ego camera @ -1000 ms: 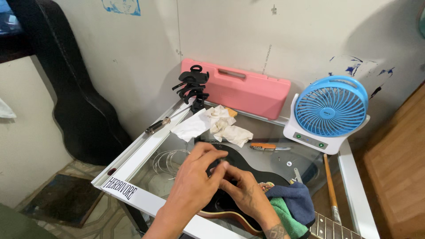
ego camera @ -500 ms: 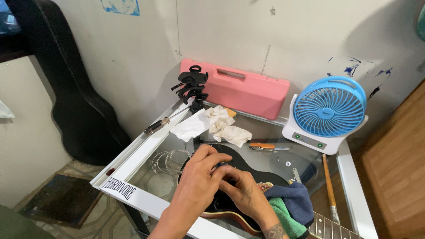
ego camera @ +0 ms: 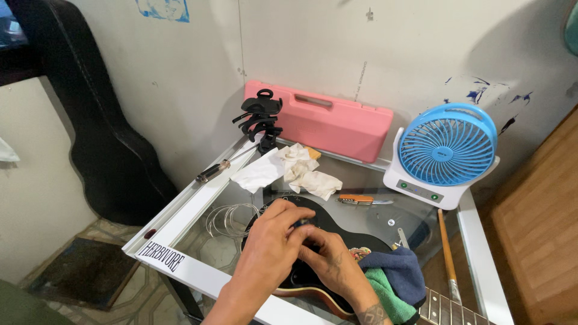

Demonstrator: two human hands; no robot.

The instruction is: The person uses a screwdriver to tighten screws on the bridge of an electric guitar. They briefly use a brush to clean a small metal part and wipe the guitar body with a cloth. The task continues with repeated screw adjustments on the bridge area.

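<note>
A black guitar body lies on a glass-topped table, its neck running off at the bottom right. My left hand reaches over the body, and its fingertips pinch a small black part on the top. My right hand, tattooed at the wrist, rests on the body just beside and partly under the left. Its curled fingertips meet at the same spot, hidden by the left hand. A blue cloth and a green cloth are bunched on the guitar next to my right wrist.
Coiled strings, crumpled white cloths, a screwdriver, an orange-handled tool and a wooden stick lie on the table. At the back stand a black clamp holder, a pink case and a blue fan. A black guitar case leans at left.
Both hands stay on the guitar body. My left fingers have closed further over the small part and over the right hand's fingertips.
</note>
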